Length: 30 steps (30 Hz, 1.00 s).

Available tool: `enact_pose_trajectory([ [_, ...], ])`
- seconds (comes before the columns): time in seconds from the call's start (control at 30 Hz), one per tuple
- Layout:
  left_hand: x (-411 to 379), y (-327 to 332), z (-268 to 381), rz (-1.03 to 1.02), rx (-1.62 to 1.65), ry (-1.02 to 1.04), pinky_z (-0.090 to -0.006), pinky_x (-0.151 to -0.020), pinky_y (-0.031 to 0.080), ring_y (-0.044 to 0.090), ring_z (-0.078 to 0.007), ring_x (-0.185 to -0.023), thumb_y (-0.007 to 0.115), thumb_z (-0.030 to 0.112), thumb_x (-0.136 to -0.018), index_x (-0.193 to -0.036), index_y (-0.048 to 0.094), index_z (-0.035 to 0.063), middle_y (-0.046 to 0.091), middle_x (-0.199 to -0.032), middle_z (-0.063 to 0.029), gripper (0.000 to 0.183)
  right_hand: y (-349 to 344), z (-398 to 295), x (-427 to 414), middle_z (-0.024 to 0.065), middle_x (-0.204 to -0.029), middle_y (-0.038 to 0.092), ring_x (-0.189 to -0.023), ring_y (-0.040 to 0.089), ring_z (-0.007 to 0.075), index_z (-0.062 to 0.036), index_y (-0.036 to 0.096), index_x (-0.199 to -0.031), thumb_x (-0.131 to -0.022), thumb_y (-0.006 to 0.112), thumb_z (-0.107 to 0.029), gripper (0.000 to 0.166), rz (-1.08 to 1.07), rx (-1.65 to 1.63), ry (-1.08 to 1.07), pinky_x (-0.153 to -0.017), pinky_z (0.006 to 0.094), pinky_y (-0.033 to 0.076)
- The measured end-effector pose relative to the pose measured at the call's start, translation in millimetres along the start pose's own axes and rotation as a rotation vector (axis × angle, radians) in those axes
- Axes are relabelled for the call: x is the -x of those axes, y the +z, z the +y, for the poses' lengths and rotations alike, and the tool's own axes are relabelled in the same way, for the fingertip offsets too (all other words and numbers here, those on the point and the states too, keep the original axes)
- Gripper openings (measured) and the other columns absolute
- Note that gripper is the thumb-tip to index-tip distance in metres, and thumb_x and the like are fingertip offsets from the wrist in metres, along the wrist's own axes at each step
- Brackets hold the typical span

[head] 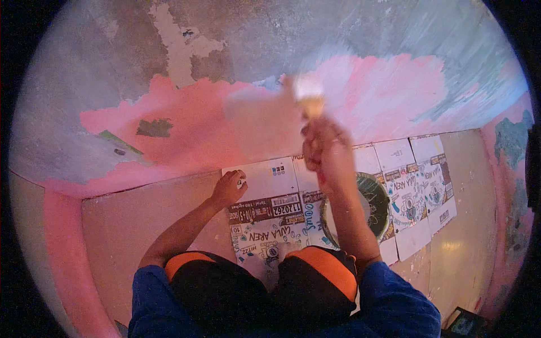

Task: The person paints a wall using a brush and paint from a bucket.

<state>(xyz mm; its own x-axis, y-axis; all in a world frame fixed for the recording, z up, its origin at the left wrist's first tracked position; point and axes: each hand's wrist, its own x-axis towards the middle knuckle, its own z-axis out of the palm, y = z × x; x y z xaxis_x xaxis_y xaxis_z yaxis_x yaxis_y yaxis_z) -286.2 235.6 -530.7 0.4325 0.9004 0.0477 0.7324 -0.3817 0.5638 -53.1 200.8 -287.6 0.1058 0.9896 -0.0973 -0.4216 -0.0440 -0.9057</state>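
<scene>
My right hand (323, 141) grips a paintbrush (312, 95) against the partly painted wall (270, 122); the brush and hand are blurred. Pink paint (190, 114) covers the lower wall in an uneven band, with bare grey plaster (270, 34) above. Below my right forearm stands a round dark green container (374, 203), partly hidden by the arm, with something pale inside. My left hand (230, 186) is held over the printed cardboard (262, 179) near the wall's foot, its fingers curled and a gap showing between thumb and fingers.
More flattened cardboard sheets (416, 194) lie along the wall to the right. Tan floor (152, 215) shows at the left. Side walls with pink paint (65, 236) stand at both ends. A dark object (465, 323) sits at the lower right. My knees (321, 270) are close to the container.
</scene>
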Motion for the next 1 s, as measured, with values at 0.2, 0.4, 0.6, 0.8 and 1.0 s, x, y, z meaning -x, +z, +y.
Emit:
enact_pose_trajectory([
  [0.2, -4, -6, 7, 0.047, 0.007, 0.067, -0.0391, -0.079, 0.041, 0.053, -0.0306, -0.089, 0.058, 0.017, -0.073, -0.09, 0.05, 0.0041, 0.056, -0.088, -0.0143, 0.023, 7, 22, -17, -0.0022, -0.062, 0.042, -0.04, 0.033, 0.0046, -0.0067, 0.05, -0.088, -0.088, 0.046, -0.023, 0.017, -0.047, -0.094, 0.023, -0.034, 0.018, 0.023],
  [0.4, 3, -6, 4, 0.009, -0.053, 0.041, -0.0398, -0.079, 0.041, 0.052, -0.0299, -0.091, 0.057, 0.018, -0.074, -0.094, 0.051, 0.0046, 0.056, -0.091, -0.0139, 0.025, -85, 154, 29, -0.002, -0.063, 0.045, -0.044, 0.037, 0.0051, -0.0048, 0.052, -0.09, -0.085, 0.047, -0.022, 0.018, 0.041, 0.225, 0.418, -0.037, 0.0178, 0.027],
  [0.6, -1, -8, 41, -0.103, 0.028, 0.066, -0.0391, -0.081, 0.041, 0.051, -0.0311, -0.093, 0.058, 0.016, -0.075, -0.095, 0.051, 0.0046, 0.055, -0.095, -0.015, 0.024, -158, 38, 83, -0.0033, -0.062, 0.048, -0.049, 0.043, 0.0034, -0.006, 0.057, -0.092, -0.087, 0.048, -0.026, 0.023, 0.213, 0.575, 0.227, -0.041, 0.0181, 0.033],
  [0.8, -29, 0, 154, -0.341, 0.166, 0.382, -0.037, -0.088, 0.039, 0.049, -0.0296, -0.101, 0.058, 0.014, -0.076, -0.101, 0.05, 0.0047, 0.053, -0.104, -0.0136, 0.027, -233, 18, 95, 0.0141, -0.07, 0.058, -0.058, 0.057, 0.0274, 0.0005, 0.057, -0.081, -0.079, 0.051, -0.014, 0.016, -0.033, 1.54, 0.024, -0.051, 0.0358, 0.046],
  [1.0, -3, 11, 178, -0.589, 0.165, 0.457, -0.0383, -0.094, 0.035, 0.042, -0.0314, -0.111, 0.056, 0.021, -0.078, -0.112, 0.044, 0.0053, 0.045, -0.116, -0.0164, 0.039, -237, 74, 83, 0.0205, -0.077, 0.06, -0.075, 0.061, 0.0331, 0.0025, 0.059, -0.079, -0.067, 0.052, -0.008, 0.018, -0.333, 1.886, 0.442, -0.065, 0.0413, 0.05],
])
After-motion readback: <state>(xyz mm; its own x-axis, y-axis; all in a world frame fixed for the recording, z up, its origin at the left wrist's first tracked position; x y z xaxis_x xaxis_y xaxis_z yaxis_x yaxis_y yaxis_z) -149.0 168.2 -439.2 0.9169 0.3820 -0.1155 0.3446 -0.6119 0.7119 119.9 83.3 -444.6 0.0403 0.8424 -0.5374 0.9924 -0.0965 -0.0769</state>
